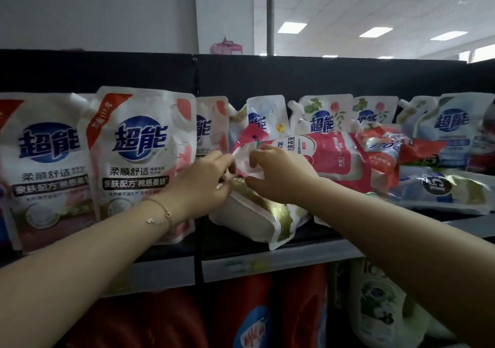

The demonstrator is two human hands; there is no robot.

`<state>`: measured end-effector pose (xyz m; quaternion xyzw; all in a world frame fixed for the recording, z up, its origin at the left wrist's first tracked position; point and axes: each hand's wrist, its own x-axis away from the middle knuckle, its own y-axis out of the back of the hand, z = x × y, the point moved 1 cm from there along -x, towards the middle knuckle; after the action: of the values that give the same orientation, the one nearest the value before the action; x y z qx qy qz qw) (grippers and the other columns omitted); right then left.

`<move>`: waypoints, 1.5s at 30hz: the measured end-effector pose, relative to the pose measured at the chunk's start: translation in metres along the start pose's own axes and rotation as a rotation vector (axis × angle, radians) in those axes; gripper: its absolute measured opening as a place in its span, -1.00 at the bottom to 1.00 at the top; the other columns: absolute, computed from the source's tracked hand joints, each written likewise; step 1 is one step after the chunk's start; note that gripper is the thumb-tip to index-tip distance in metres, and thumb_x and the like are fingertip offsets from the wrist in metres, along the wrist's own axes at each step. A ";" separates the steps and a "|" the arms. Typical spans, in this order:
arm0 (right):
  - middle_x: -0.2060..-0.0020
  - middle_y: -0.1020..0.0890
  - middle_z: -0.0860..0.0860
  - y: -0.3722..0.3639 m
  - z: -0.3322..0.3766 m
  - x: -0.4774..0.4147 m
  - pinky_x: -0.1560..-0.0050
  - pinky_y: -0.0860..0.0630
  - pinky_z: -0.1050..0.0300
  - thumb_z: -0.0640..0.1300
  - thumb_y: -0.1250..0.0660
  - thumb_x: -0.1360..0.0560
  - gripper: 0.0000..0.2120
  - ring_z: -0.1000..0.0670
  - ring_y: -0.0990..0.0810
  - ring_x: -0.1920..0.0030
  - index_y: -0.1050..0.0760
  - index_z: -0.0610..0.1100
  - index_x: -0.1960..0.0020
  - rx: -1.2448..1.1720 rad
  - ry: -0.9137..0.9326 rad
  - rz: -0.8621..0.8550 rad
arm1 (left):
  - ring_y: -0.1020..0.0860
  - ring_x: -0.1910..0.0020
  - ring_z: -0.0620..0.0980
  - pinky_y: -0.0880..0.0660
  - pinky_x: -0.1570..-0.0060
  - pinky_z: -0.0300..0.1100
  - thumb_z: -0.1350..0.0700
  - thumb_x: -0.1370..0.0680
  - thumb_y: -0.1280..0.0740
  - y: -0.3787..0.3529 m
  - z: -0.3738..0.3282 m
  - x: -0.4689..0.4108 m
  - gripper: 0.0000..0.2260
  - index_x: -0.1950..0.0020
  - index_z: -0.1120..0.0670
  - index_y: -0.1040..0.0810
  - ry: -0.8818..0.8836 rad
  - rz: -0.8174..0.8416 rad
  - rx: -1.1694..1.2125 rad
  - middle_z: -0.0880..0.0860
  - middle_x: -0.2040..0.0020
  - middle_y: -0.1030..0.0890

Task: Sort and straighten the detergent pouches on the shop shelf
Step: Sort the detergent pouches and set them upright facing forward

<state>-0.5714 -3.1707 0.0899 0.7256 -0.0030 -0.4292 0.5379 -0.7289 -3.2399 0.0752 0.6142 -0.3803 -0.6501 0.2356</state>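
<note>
A pink-and-white detergent pouch (pixel 332 157) lies on its side on top of a fallen white-and-gold pouch (pixel 267 219) in the middle of the shelf. My left hand (pixel 206 184) pinches the pink pouch's left end. My right hand (pixel 278 173) grips the same end from the right. Two white pouches with pink flowers (pixel 139 155) stand upright at the left. Behind the heap, more upright pouches (pixel 324 117) line the black back panel.
Red (pixel 383 147) and blue-silver pouches (pixel 439 187) lie heaped at the right of the shelf. The shelf's grey front rail (pixel 267 264) carries price labels. Below it stand red bottles (pixel 254 318) and a white-green bottle (pixel 380 310).
</note>
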 end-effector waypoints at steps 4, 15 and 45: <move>0.02 -0.49 0.02 0.002 -0.037 -0.012 0.15 -0.48 0.10 0.05 -0.23 -0.52 -0.74 -0.01 -0.51 0.04 -0.50 -0.09 -0.08 -0.032 0.013 -0.056 | -0.51 0.03 0.03 -0.52 0.01 0.00 0.05 -0.54 -0.30 -0.009 -0.011 -0.034 -0.81 -0.12 0.05 -0.42 0.121 -0.019 -0.020 0.01 -0.03 -0.47; -0.13 -0.47 -0.03 0.016 -0.115 -0.016 -0.01 -0.39 0.02 0.24 -0.25 -0.47 -0.52 -0.10 -0.43 -0.20 -0.43 -0.07 -0.23 0.024 0.006 0.023 | -0.41 0.39 -0.05 -0.32 0.41 -0.23 -0.01 -0.62 -0.21 -0.045 -0.002 -0.077 -0.71 0.14 0.19 -0.49 0.892 -0.006 0.377 0.04 0.34 -0.44; 0.13 -0.41 0.07 0.024 -0.192 0.013 -0.02 -0.58 -0.14 -0.36 -0.20 -0.45 -0.71 -0.10 -0.54 0.01 -0.36 -0.07 -0.09 -0.552 -0.638 -0.191 | -0.48 0.15 0.08 -0.36 0.16 -0.12 0.14 -0.61 -0.23 -0.014 -0.023 -0.136 -0.81 0.16 0.19 -0.50 0.590 -0.412 0.202 0.07 0.22 -0.51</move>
<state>-0.4320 -3.0372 0.1109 0.3824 0.0131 -0.6647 0.6417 -0.6860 -3.1312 0.1493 0.8590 -0.2267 -0.4381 0.1373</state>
